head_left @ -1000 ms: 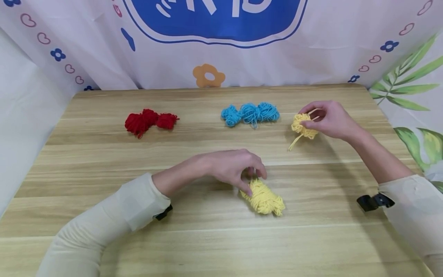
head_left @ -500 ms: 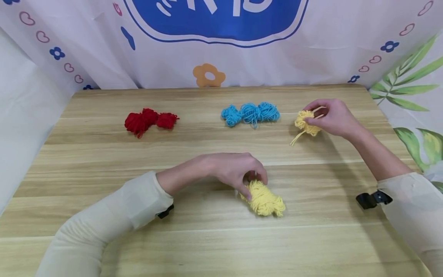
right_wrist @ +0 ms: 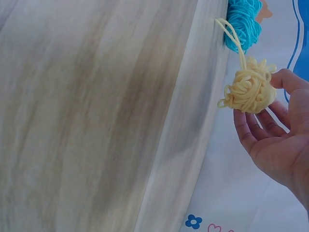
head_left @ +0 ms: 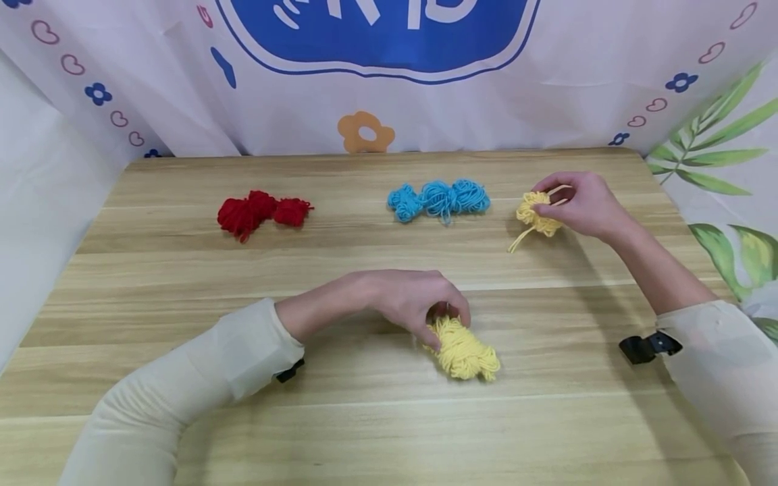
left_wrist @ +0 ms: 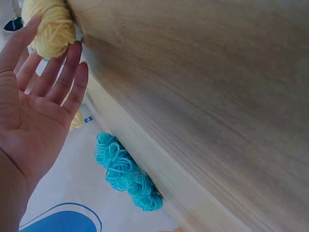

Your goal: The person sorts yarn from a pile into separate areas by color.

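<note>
Near the middle of the table, my left hand [head_left: 419,300] grips the back left end of a yellow yarn bundle [head_left: 464,351] between thumb and fingers. The left wrist view shows this yellow bundle [left_wrist: 54,31] at the fingertips, thumb on one side. Farther back on the right, my right hand [head_left: 583,206] pinches a smaller yellow yarn bundle [head_left: 535,214], with a loose strand trailing from it. Thumb and fingers sit on opposite sides of that small bundle [right_wrist: 251,89] in the right wrist view. It appears held just off the table.
Blue yarn bundles [head_left: 446,199] lie in a row at the back, left of my right hand. Red yarn bundles [head_left: 261,210] rest at the back left. Behind the wooden table [head_left: 255,432] hangs a printed white cloth [head_left: 292,115].
My right hand has moved slightly back and to the right with the small yellow bundle. The left fingers have closed further onto the larger bundle, which stays nearly in place.
</note>
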Tool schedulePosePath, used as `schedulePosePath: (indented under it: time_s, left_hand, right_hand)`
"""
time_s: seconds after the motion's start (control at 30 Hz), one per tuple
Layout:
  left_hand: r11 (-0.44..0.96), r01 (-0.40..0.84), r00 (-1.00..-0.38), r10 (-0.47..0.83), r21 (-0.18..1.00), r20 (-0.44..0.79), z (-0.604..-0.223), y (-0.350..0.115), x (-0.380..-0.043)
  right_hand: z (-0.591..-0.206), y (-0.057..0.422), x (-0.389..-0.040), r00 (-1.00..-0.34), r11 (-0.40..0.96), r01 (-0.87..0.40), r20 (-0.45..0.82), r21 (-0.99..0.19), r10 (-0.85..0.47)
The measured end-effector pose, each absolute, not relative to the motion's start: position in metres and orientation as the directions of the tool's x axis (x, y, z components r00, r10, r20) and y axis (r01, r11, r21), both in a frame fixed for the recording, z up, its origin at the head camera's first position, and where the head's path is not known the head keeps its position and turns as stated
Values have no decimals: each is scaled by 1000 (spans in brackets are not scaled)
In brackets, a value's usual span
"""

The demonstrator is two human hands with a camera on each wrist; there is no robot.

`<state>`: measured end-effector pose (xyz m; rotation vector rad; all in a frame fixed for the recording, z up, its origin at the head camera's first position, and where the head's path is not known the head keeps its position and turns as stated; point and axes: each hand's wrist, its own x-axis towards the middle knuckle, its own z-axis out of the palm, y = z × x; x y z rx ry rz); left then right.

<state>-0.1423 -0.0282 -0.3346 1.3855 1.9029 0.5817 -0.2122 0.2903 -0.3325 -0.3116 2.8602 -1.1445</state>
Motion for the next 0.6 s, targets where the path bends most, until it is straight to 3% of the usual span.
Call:
schedulePosePath:
  time_s: [0.4, 0.6]
  left_hand:
    - [358, 624, -216, 933, 695, -286, -333, -26, -138]
    - [337, 675, -201, 940, 657, -276, -335, -21, -136]
  right_hand:
    - [-334, 294, -217, -981, 688, -159, 34, -708, -191]
    - [-335, 295, -217, -981, 686, -161, 42, -710, -187]
